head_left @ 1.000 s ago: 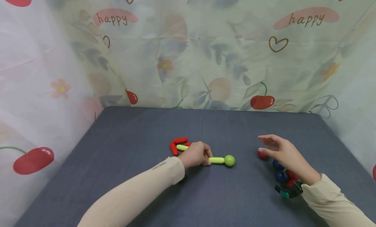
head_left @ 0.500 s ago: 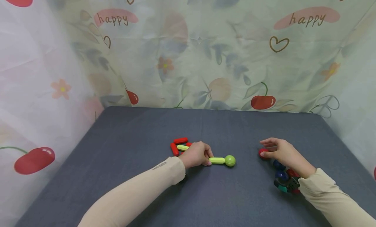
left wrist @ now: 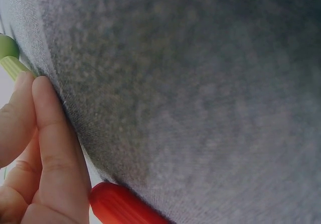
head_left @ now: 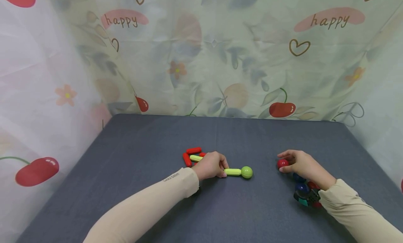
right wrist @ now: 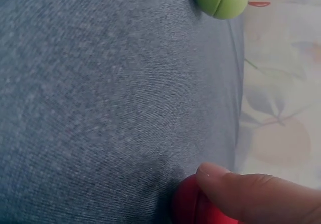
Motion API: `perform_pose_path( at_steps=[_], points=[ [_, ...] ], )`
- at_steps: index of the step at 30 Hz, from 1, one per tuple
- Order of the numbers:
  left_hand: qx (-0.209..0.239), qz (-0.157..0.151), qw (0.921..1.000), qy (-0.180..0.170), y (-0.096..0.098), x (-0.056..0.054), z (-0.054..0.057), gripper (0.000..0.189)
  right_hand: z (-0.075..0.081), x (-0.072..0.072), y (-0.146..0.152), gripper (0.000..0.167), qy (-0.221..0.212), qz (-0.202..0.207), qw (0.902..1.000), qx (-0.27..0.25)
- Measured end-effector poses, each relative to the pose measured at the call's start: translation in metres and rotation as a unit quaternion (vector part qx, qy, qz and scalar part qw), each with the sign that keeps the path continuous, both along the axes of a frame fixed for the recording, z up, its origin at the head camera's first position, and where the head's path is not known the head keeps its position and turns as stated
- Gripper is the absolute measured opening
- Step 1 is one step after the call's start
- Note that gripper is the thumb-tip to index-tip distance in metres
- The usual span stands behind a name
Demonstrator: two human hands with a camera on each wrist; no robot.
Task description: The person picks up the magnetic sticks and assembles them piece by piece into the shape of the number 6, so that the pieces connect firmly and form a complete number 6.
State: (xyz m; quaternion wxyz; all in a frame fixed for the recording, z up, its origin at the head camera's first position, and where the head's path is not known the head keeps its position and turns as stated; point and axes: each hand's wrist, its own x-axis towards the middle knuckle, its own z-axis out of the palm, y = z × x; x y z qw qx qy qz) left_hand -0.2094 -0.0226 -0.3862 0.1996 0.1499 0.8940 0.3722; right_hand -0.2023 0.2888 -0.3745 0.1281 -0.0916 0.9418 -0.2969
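Note:
My left hand (head_left: 211,165) pinches the near end of a yellow-green rod (head_left: 233,172) low over the table. At the rod's other end sits a green ball (head_left: 247,172), joined to it. To the right, my right hand (head_left: 302,165) has its thumb and fingers around a red ball (head_left: 282,163). In the right wrist view the thumb (right wrist: 235,189) presses on that ball, while the other fingers are out of sight there. Left of my left hand lie red rods (head_left: 193,150) and another yellow-green rod (head_left: 196,158), partly hidden by the hand.
Blue balls (head_left: 301,187) and red balls (head_left: 312,185) lie under my right wrist, partly covered by its camera strap (head_left: 306,197). A dark grey cloth covers the table (head_left: 151,138). Printed curtains (head_left: 214,61) stand behind it and along its sides.
My right hand has come down a little, and its thumb and fingers have closed around the red ball. The left hand stays still with the rod and green ball.

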Motion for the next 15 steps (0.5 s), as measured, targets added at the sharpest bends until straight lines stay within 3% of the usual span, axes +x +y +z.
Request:
perform_pose_path(
  at_steps=[15],
  points=[
    [0.002,-0.001,1.0,-0.001,-0.0002,-0.0001,0.0,0.011,0.001,0.0015,-0.0022,0.046,0.006,-0.002,0.9999,0.016]
  ],
)
